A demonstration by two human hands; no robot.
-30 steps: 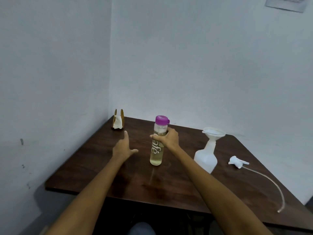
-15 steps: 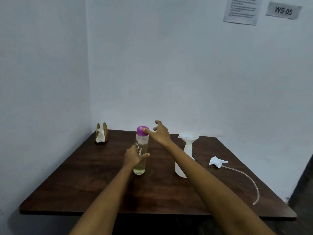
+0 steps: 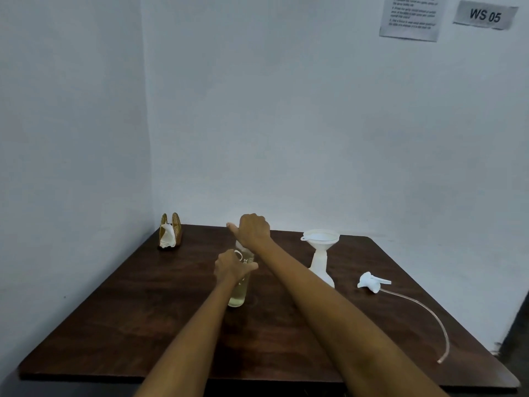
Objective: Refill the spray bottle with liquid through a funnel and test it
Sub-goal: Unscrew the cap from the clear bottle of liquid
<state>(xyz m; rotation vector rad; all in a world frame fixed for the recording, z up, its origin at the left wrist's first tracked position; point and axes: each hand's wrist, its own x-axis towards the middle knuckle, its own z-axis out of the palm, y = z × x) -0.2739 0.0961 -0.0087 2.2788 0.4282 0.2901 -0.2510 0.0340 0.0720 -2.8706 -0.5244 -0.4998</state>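
Dark brown wooden table (image 3: 171, 325) set in the corner of white walls. Near its centre stands a clear plastic bottle (image 3: 238, 296), upright, with pale yellowish liquid in its lower part and white lettering on its side.

Left hand (image 3: 230, 267) grips the bottle's middle, fingers and thumb wrapped round the body from the 9 o'clock side. Right hand (image 3: 253, 229) sits over the bottle's top, fingers curled down round the cap, thumb sticking out toward 9 o'clock. The cap itself is hidden under that hand. Right forearm crosses in front of the bottle's upper right side.

At 3 o'clock from the bottle, well apart: white translucent plastic spray bottle (image 3: 322, 267), upright, head off. White plastic funnel (image 3: 320, 237) seated in its neck, bowl upward.

Further toward 3 o'clock, lying on the tabletop near the spray bottle: white trigger spray head (image 3: 370, 282) on its side, its clear dip tube (image 3: 429, 313) curving away toward 5 o'clock.

At 11 o'clock, in the table's far corner: gold-coloured slatted napkin holder (image 3: 171, 234) with white tissue in it.

High on the wall at 1 o'clock: printed paper sheet (image 3: 409, 17), text too small to read, and a grey label reading "WS 05" (image 3: 485, 15).
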